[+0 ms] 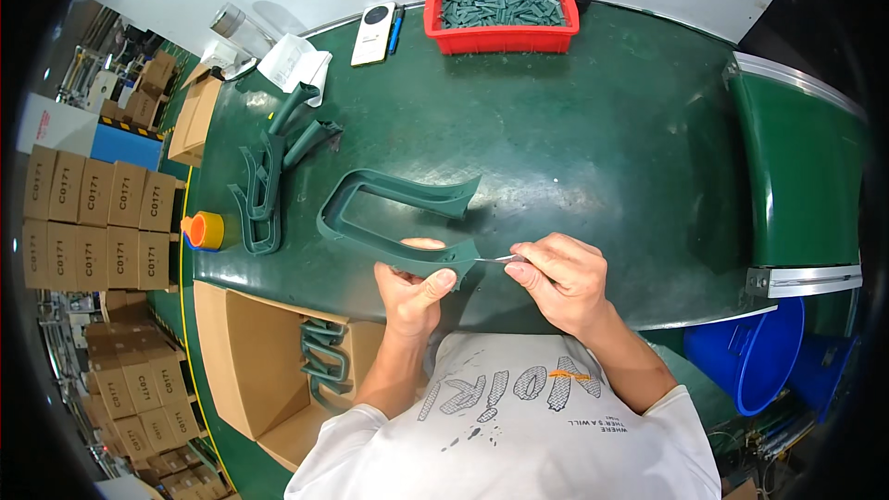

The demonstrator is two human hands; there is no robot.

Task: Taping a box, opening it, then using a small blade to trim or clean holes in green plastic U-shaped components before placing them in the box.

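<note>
My left hand [412,294] grips one arm of a green U-shaped plastic part [344,210], thumb on its near side. The part is held over the table, its bend to the left and its two ends pointing right. In my right hand [567,280] a slim metal tool [501,259] is pinched between thumb and fingers. Its tip meets the near end of the plastic part; the tip's exact shape is too small to tell. Several similar green plastic parts [263,213] lie on the table to the left.
A red bin [503,40] of small green pieces stands at the back of the green table [602,148]. Left of it lie a phone [373,34] and a blue pen [395,34]. An open carton [231,352] holds more parts. A conveyor [798,176] borders the right.
</note>
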